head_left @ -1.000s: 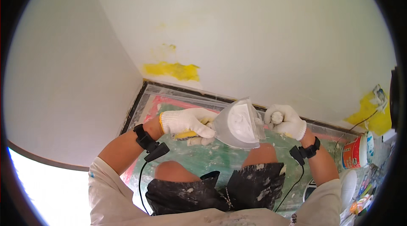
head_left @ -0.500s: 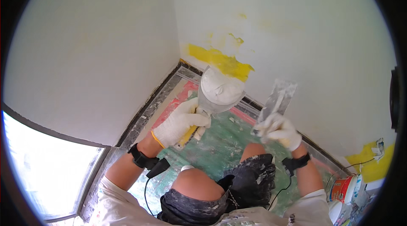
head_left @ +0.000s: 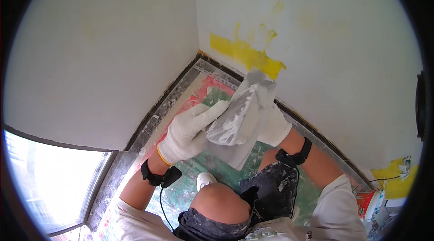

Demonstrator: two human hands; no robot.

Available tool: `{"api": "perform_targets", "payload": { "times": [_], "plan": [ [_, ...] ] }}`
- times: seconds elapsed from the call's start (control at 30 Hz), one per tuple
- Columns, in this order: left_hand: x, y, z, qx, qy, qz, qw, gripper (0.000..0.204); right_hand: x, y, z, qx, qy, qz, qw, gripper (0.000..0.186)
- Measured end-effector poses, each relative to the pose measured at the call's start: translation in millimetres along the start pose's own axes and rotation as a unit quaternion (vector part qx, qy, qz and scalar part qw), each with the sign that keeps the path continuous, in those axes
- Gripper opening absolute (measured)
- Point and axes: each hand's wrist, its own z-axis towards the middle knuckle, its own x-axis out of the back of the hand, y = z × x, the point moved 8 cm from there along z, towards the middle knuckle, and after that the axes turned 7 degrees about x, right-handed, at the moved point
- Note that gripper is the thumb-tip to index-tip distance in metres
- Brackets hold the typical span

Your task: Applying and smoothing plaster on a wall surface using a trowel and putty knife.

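Note:
My left hand (head_left: pixel 184 133), in a white knit glove, is closed on a wide putty knife (head_left: pixel 222 126), whose blade is tilted on its side and smeared with white putty. Its handle is hidden by the glove. My right hand (head_left: pixel 275 126), gloved too, is partly behind the tools and grips a flat rectangular steel trowel (head_left: pixel 242 154). The two blades overlap in front of me, with putty (head_left: pixel 237 121) across them; whether they touch I cannot tell. Beyond them, a yellow patch (head_left: pixel 244 53) shows on the white wall, low by the corner.
Dark skirting (head_left: pixel 162 101) runs along both walls to the corner. Green and red sheeting (head_left: pixel 190 173) covers the floor under my knees. A red and white bucket (head_left: pixel 368 202) stands at the lower right, near a cable and wall socket (head_left: pixel 404 166). A bright window (head_left: pixel 49 182) lies left.
My right hand has moved left and the trowel has come over to the putty knife. The putty knife, which lay face up with a mound of putty, is now tipped sideways.

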Motion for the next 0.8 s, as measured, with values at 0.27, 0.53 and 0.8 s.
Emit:
{"api": "perform_targets", "payload": {
  "times": [0.27,0.53,0.8],
  "plan": [
    [-16,-148,24,0.056,0.034,0.074,0.995,0.074,-115,36,17,-0.001,-0.118,0.054,0.992,0.043],
    [-103,-379,-79,0.447,0.049,-0.209,0.868,0.047,-208,112,66,-0.2,0.078,0.675,0.706,0.048],
    [-112,-412,-103,0.485,0.139,-0.294,0.812,0.02,-217,152,187,-0.005,0.133,0.002,0.991,0.032]
  ]
}}
